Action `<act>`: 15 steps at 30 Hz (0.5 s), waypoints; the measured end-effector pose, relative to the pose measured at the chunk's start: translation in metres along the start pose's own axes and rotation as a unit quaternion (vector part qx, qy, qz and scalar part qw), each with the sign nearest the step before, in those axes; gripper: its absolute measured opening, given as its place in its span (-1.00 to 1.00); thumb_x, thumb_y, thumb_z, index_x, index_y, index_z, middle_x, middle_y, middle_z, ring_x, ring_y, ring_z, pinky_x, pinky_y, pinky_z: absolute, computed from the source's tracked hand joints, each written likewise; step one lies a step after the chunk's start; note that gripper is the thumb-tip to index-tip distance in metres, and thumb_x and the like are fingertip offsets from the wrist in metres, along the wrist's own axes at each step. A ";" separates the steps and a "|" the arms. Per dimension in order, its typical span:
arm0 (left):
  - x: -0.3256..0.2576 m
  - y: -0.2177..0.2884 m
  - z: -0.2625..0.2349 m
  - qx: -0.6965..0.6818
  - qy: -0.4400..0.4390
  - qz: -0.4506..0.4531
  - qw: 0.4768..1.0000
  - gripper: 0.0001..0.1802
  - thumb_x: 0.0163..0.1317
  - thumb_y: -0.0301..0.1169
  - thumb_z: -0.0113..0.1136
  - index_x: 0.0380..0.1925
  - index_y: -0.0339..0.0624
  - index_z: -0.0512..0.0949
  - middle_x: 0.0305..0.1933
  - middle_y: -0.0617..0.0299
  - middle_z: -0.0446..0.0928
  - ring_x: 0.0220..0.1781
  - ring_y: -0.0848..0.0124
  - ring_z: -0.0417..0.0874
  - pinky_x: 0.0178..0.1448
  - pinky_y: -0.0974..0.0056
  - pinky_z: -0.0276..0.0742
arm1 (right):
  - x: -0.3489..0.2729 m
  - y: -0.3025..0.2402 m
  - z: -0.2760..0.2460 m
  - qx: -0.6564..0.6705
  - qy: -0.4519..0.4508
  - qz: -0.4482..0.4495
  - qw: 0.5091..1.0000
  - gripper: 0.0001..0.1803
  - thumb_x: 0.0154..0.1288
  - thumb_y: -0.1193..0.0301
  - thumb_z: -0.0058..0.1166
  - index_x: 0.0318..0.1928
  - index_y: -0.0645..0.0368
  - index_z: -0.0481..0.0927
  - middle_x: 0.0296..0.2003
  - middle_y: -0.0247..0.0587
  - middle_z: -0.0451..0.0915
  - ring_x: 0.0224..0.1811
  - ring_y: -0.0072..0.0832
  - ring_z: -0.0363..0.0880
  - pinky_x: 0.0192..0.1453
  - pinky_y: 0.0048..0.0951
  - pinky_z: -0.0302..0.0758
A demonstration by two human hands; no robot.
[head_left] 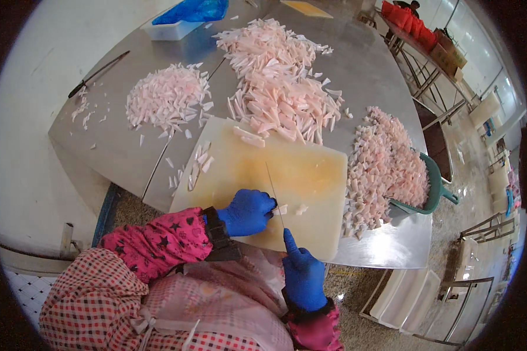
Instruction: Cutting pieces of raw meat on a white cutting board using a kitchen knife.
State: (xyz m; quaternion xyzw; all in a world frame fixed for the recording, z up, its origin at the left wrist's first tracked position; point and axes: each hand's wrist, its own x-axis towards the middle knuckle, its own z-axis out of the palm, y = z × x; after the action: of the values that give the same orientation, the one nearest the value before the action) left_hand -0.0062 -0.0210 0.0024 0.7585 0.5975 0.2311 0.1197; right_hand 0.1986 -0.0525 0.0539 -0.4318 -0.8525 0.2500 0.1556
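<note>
A pale cutting board [316, 234] with yellow stains lies at the near edge of a metal table. My right hand [304, 275], in a blue glove, is closed round a knife with its index finger stretched toward the blade. The thin knife blade [273, 187] points away from me across the board. Just left of it my left hand [247, 212], also blue-gloved, has its fingers curled down on a pale strip [281, 209], mostly hidden under them. A small cut piece [301, 209] lies right of the blade. Longer strips [249, 137] rest at the board's far edge.
Beyond the board is a big heap of pale pink strips [275, 82]; a smaller heap [168, 95] lies left. Chopped pieces [383, 169] spill from a green scoop [434, 184] at right. A long dark-handled tool [96, 74] and a white tub [173, 30] are farther off.
</note>
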 end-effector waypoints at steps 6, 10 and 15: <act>0.000 0.001 0.003 0.007 0.018 0.002 1.000 -0.89 -0.11 -0.35 0.07 -0.60 -0.13 0.49 -0.60 0.06 0.44 -0.51 0.04 0.48 -0.45 0.00 0.36 | -0.005 -0.002 -0.007 -0.049 -0.015 -0.009 0.999 -0.31 -0.13 0.61 -0.01 0.16 0.05 0.32 -0.63 -0.07 0.41 -0.62 -0.13 0.44 -0.56 -0.23 0.33; -0.001 0.001 0.005 0.012 0.032 0.009 0.999 -0.89 -0.14 -0.35 0.07 -0.64 -0.13 0.47 -0.60 0.06 0.44 -0.51 0.05 0.48 -0.46 0.00 0.36 | 0.000 0.007 -0.002 0.030 -0.022 -0.006 0.999 -0.39 -0.01 0.60 -0.03 0.15 0.09 0.33 -0.62 -0.07 0.42 -0.63 -0.29 0.43 -0.53 -0.34 0.36; -0.002 0.001 0.003 -0.002 0.021 0.018 1.000 -0.90 -0.16 -0.35 0.07 -0.65 -0.12 0.47 -0.59 0.07 0.44 -0.50 0.05 0.48 -0.43 0.00 0.37 | 0.026 0.011 0.005 0.122 -0.040 0.062 0.990 -0.52 0.15 0.57 -0.10 0.14 0.11 0.34 -0.59 -0.19 0.46 -0.59 -0.60 0.35 -0.49 -0.50 0.35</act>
State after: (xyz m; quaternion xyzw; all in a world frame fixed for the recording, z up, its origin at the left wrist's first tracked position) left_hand -0.0037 -0.0229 -0.0001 0.7637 0.5859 0.2504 0.1044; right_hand 0.1877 -0.0272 0.0448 -0.4509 -0.7929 0.3785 0.1572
